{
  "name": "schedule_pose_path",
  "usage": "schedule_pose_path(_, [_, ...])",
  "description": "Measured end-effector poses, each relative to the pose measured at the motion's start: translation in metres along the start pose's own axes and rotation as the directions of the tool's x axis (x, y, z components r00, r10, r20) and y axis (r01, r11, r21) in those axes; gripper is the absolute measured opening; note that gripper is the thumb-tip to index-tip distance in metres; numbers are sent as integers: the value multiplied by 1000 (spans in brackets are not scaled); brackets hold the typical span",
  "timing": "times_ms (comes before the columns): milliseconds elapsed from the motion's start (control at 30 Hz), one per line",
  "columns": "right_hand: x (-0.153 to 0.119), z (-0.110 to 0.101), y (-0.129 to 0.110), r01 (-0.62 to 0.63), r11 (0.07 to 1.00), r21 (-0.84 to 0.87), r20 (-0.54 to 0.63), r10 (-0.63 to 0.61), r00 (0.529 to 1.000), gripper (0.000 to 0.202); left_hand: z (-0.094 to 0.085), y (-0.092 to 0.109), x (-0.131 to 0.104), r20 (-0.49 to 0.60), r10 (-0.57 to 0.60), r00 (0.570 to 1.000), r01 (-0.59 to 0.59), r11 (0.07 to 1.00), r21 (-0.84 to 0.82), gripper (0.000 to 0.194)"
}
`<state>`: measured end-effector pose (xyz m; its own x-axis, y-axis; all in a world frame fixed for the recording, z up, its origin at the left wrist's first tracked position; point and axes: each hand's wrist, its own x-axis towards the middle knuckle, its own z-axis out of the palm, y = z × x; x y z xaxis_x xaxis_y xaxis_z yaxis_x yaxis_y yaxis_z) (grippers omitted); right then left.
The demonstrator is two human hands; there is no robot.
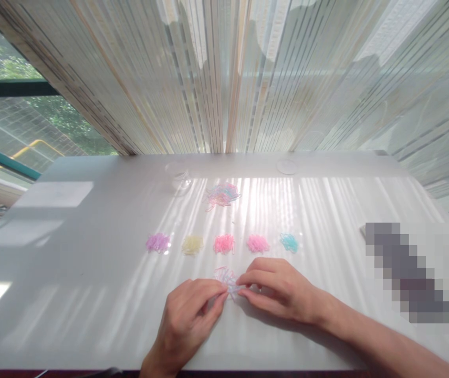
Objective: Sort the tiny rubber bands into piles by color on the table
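A small pile of pale pink and lilac elastic bands (224,274) lies on the white table close in front of me. My left hand (192,320) pinches at the pile's left side, thumb and index finger together on a pale band. From the right, my right hand (283,289) reaches in with thumb and index fingertip closed at the same pale strands. Just beyond stand sorted heaps in a row: purple bands (158,242), yellow bands (192,244), coral-pink bands (223,243), pink bands (258,243) and turquoise bands (289,242). Exactly how many strands the fingertips hold is too small to tell.
Farther back lies a mixed-colour heap of bands (224,194). A clear round container (179,181) stands behind it to the left, and a clear round lid (288,166) to the right. A blurred-out dark object (409,273) lies at the right. A striped curtain (216,79) borders the table's far edge.
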<state>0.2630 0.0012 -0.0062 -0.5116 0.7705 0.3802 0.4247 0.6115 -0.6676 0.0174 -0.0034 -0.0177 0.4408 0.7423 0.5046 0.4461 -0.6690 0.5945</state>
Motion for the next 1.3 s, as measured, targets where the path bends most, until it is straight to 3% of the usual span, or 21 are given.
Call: schedule_pose_path(1300, [3,-3,-3,4,1000,26,66,-5,998,24,-1,4,2,8,-11,1000,11,1000,0,9])
